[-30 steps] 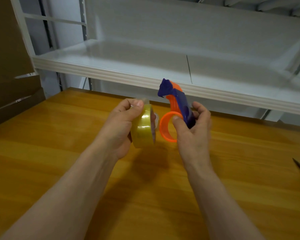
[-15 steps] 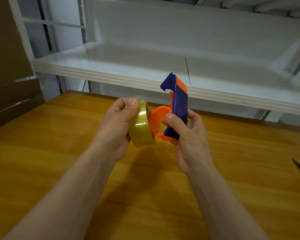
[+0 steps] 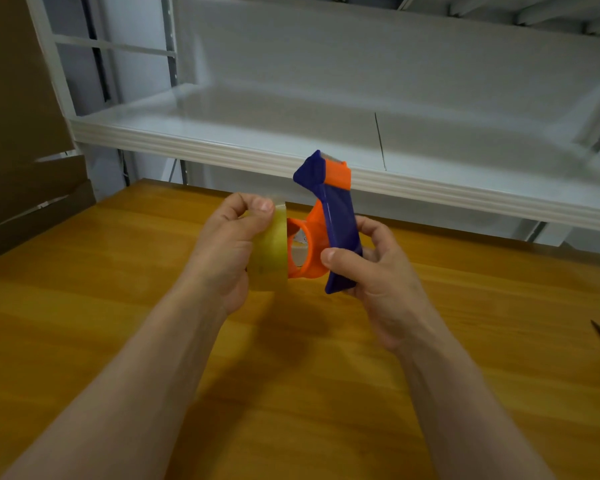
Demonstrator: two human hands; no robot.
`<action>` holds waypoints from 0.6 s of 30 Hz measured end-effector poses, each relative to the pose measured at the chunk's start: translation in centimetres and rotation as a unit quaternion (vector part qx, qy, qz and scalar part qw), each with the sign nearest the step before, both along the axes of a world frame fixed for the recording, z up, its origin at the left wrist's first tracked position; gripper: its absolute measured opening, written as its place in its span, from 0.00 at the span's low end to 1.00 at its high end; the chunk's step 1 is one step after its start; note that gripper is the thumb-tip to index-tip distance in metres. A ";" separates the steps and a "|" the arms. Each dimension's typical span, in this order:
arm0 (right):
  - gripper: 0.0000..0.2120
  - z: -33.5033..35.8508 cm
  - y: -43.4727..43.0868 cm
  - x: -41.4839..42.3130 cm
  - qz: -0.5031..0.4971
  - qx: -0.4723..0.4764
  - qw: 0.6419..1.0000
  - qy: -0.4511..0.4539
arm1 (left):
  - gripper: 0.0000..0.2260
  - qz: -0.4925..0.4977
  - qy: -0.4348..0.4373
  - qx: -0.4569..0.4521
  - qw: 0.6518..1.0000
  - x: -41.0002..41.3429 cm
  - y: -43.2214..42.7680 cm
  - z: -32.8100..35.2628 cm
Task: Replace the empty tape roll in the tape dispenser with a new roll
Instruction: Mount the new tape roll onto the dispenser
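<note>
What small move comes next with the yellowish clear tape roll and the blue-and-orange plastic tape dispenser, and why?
Probably slide the yellowish clear tape roll over the orange round hub of the blue-and-orange plastic tape dispenser. The left hand holds the roll against the hub's open rim, most of the hub shows uncovered, and the right hand grips the dispenser's blue body.

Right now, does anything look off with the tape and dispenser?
Nothing looks damaged or spilled. The one unfinished thing: the tape roll, gripped by the left hand, only meets the rim of the orange hub on the dispenser held in the right hand, not yet seated.
</note>
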State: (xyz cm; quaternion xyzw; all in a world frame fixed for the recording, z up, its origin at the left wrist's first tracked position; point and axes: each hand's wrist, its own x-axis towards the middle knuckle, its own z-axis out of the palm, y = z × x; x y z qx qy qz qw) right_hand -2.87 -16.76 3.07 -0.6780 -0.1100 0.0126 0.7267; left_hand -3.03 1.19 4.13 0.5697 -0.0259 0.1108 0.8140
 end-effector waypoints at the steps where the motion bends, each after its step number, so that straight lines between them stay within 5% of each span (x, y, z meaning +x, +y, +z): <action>1: 0.33 0.0 -0.3 0.1 0.012 0.009 1.000 0.018 | 0.02 -0.001 0.004 0.000 1.000 0.0 0.1 0.0; 11: 0.16 -0.2 -1.3 0.2 0.137 0.137 0.977 0.090 | 0.03 -0.055 0.026 0.009 0.998 0.1 0.3 -0.1; 18: 0.16 -0.5 -0.8 0.1 0.136 0.092 0.985 0.060 | 0.05 -0.023 0.012 0.040 0.999 0.0 -0.1 0.0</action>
